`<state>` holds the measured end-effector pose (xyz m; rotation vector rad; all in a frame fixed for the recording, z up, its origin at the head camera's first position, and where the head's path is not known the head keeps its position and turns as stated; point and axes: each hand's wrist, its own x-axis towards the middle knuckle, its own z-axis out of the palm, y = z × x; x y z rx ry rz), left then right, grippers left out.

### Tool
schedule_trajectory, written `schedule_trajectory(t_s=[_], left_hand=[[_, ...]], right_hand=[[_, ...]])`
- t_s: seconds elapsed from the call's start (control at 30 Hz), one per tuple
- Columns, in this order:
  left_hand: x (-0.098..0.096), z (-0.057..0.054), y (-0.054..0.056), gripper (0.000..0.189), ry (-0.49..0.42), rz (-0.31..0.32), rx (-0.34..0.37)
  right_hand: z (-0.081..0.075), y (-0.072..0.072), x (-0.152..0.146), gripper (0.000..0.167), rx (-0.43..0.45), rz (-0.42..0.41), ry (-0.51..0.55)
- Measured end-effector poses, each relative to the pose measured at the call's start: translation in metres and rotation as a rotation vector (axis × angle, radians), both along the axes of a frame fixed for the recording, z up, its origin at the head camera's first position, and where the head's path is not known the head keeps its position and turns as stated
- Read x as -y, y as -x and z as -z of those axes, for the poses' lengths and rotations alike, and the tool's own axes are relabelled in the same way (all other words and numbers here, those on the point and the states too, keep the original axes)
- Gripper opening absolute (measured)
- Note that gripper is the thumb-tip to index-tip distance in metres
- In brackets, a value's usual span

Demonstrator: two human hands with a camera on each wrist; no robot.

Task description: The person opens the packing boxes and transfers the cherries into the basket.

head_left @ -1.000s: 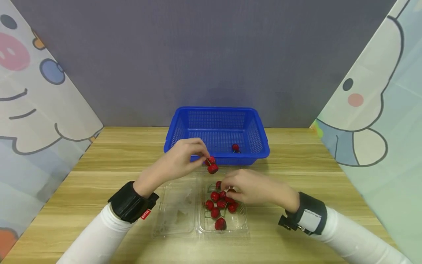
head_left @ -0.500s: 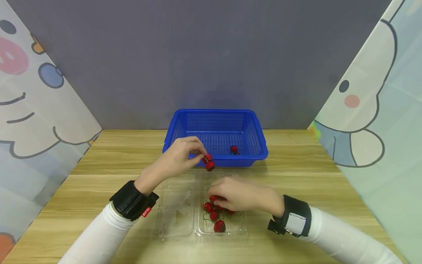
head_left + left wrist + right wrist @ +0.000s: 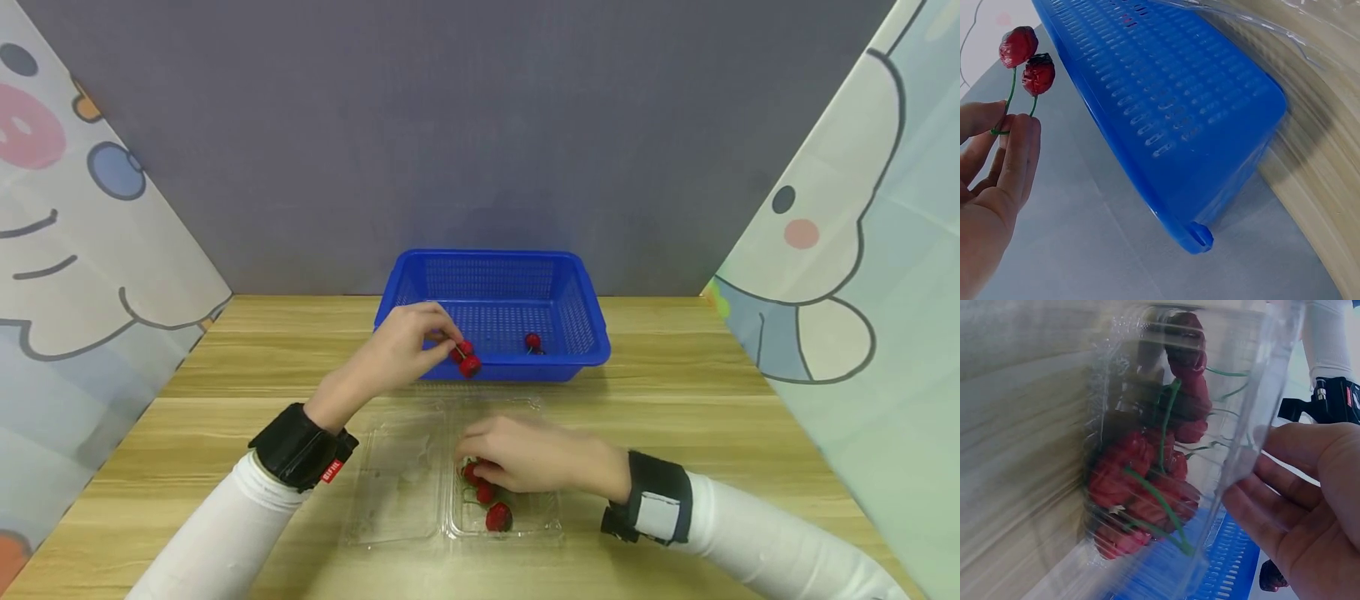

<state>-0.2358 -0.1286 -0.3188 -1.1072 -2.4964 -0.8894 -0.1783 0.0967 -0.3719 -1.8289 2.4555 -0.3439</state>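
Note:
My left hand (image 3: 408,343) pinches the joined green stems of a pair of red cherries (image 3: 1039,75) between thumb and fingers. The pair hangs over the near left edge of the blue basket (image 3: 489,360). Down at the clear plastic clamshell box (image 3: 558,504), my right hand (image 3: 521,454) reaches over the filled half, covering part of the cherries there. Its fingers (image 3: 1254,500) come in at the rim in the right wrist view, thumb and fingertips apart, close to several green stems. Red cherries (image 3: 1141,469) lie heaped inside, and one cherry (image 3: 498,517) sits near the front.
The clamshell's lid (image 3: 397,483) lies flat open on the left. Inside the basket, a red cherry (image 3: 532,341) rests near the right front corner. A grey wall (image 3: 480,125) stands behind the wooden table (image 3: 675,400), with cartoon-printed panels (image 3: 832,250) at the sides.
My left hand has moved slightly left and up with its cherry pair, toward the basket. My right hand has slid left and nearer over the cherries in the box.

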Motion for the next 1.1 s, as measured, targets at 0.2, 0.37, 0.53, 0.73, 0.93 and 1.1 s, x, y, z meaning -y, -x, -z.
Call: schedule_trajectory(t_s=[0.2, 0.37, 0.53, 0.73, 0.93, 1.1], left_hand=[[0.002, 0.0, 0.004, 0.009, 0.026, -0.042, 0.01], [0.005, 0.0, 0.007, 0.007, 0.042, -0.06, 0.039], [0.006, -0.001, 0.007, 0.008, 0.061, -0.081, 0.049], [0.008, 0.0, 0.012, 0.01, 0.052, -0.115, 0.044], [0.009, 0.001, 0.017, 0.01, 0.05, -0.149, 0.049], [0.01, 0.002, 0.022, 0.009, 0.059, -0.155, 0.02]], right_hand=[[0.002, 0.0, 0.001, 0.016, 0.046, 0.021, 0.02], [0.001, 0.0, 0.003, 0.011, 0.058, 0.018, 0.019], [0.002, 0.0, 0.004, 0.008, 0.064, 0.017, 0.003], [0.004, -0.001, 0.004, 0.006, 0.112, 0.024, -0.02], [0.005, -0.002, 0.004, 0.006, 0.097, 0.033, -0.036], [0.006, -0.002, 0.004, 0.006, 0.074, 0.033, -0.035]])
